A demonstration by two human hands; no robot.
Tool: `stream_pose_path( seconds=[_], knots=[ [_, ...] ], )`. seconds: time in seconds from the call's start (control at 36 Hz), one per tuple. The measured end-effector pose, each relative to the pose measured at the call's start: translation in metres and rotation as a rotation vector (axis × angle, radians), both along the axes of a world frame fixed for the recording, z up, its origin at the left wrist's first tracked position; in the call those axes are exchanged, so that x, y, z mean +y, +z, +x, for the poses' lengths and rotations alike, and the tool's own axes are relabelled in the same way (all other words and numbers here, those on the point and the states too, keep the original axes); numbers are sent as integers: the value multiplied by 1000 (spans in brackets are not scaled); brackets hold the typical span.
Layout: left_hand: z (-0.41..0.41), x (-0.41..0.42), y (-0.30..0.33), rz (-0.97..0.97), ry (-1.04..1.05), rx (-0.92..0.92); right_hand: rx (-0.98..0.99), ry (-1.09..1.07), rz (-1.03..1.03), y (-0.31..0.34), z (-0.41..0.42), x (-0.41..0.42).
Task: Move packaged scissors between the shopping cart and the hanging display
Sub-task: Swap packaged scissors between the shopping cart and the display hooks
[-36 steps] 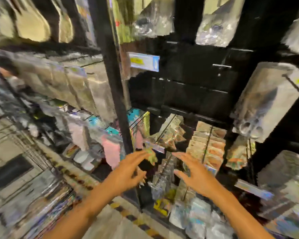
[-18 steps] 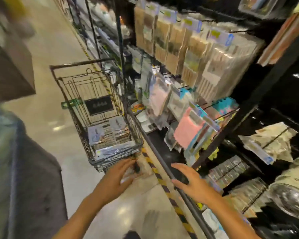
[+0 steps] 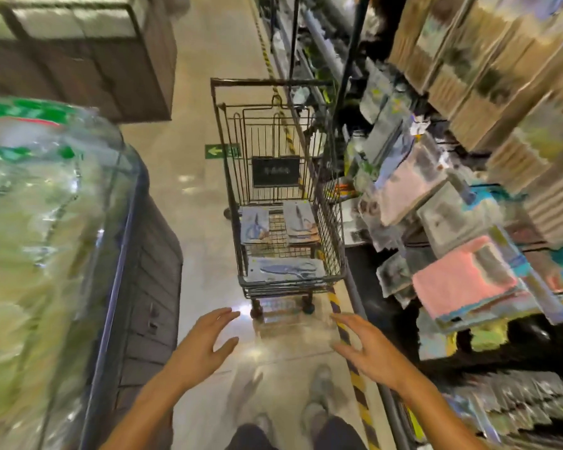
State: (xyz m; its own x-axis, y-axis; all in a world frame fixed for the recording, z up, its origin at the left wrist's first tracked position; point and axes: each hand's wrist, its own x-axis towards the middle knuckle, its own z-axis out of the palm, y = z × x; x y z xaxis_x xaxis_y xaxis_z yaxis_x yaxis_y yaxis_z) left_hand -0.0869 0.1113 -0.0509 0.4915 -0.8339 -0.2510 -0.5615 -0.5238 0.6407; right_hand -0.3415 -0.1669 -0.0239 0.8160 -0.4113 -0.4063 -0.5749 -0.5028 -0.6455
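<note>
Both hands, left (image 3: pixel 205 345) and right (image 3: pixel 364 345), are held empty with fingers spread, while the nearest scissors pack (image 3: pixel 285 270) lies crosswise in the cart (image 3: pixel 335 241) straight ahead, roughly equally near both.

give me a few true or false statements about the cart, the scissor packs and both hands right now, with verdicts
1. The dark wire shopping cart holds flat packaged scissors. True.
2. The left hand grips a scissors pack. False: its fingers are spread and hold nothing.
3. The right hand rests on the cart. False: it hangs apart from it, short of the near end.
4. The cart stands beside the hanging display, on the person's right. True.
5. A green arrow sign lies on the floor past the cart. True.
</note>
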Motion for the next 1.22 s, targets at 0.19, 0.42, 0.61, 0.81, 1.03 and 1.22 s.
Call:
stream_pose_path(
  seconds=[0.19,0.42,0.61,0.81,1.03,1.22],
  knots=[
    [26,-43,1,111,73,2,-14,83,2,-16,50,-58],
    [49,-126,10,161,86,-44,19,218,-12,-22,112,-139],
    [56,-187,4,202,82,-10,99,305,8,-30,150,-189],
    [73,-204,-17,245,112,70,166,326,60,-50,177,-206],
    [113,-210,-61,266,77,147,297,236,43,-70,202,-202],
    [149,-226,-86,284,-2,188,366,261,27,-88,228,-208]
  ],
)
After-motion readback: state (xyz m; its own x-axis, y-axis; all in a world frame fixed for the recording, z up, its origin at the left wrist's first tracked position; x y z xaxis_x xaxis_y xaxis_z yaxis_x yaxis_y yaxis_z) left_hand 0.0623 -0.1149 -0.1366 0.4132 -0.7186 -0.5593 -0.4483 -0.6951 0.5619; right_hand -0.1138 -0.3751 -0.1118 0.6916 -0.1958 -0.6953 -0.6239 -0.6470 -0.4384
